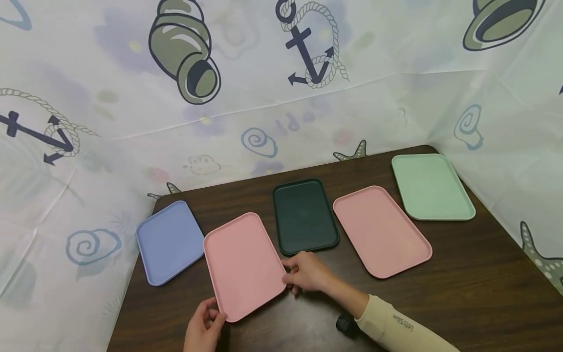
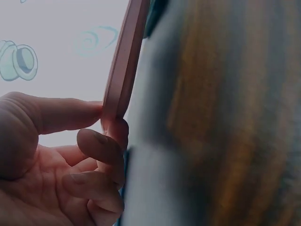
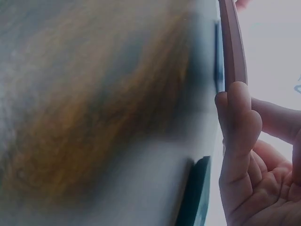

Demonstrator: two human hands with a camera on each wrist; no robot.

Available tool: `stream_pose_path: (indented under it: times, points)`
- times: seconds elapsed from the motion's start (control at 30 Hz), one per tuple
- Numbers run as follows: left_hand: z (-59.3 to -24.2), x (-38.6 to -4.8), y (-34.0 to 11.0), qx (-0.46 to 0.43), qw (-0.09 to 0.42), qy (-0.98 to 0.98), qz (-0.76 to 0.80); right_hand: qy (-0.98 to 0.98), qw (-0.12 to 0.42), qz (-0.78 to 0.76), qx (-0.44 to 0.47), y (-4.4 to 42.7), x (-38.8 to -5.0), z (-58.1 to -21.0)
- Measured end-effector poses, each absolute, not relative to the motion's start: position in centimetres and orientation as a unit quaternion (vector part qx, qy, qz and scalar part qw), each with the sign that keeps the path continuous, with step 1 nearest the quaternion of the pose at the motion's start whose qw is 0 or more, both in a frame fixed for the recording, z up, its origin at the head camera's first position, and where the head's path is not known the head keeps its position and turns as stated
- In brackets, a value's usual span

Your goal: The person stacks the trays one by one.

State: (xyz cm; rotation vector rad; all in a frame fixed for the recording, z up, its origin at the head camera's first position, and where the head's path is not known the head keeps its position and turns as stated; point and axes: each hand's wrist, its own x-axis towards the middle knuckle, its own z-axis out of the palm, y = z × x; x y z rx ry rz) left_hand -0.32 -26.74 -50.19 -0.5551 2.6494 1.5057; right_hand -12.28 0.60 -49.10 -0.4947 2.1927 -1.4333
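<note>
Both hands hold a pink rectangular tray (image 1: 246, 266) by its near edge and side. My left hand (image 1: 204, 326) pinches the near left corner. In the left wrist view its thumb (image 2: 70, 114) lies on one face of the tray and curled fingers on the other. My right hand (image 1: 308, 272) grips the right side near the lower corner; the right wrist view shows thumb and fingers about the tray's rim (image 3: 233, 52). The tray looks lifted off the table in the wrist views. A dark green tray (image 1: 304, 215) lies just beyond my right hand.
A blue tray (image 1: 169, 244) lies left of the held one. On the right are another pink tray (image 1: 381, 232) and a light green tray (image 1: 433, 188). They rest on a dark wooden table (image 1: 479, 288), bordered by a patterned white cloth (image 1: 246, 98).
</note>
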Motion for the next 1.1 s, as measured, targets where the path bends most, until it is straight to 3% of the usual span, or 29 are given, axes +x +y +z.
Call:
stream_pose_path:
  times: [0.6,1.1]
  points:
    - [-47.6,-2.2,-24.5,-0.073,-0.043,0.827,0.556,0.776,0.220,-0.567,-0.167,4.6,-13.1,-47.2]
    - [-46.5,-5.6,-23.2,-0.054,-0.002,0.833,0.551,0.786,0.188,-0.567,-0.157,7.4,-13.6,-48.0]
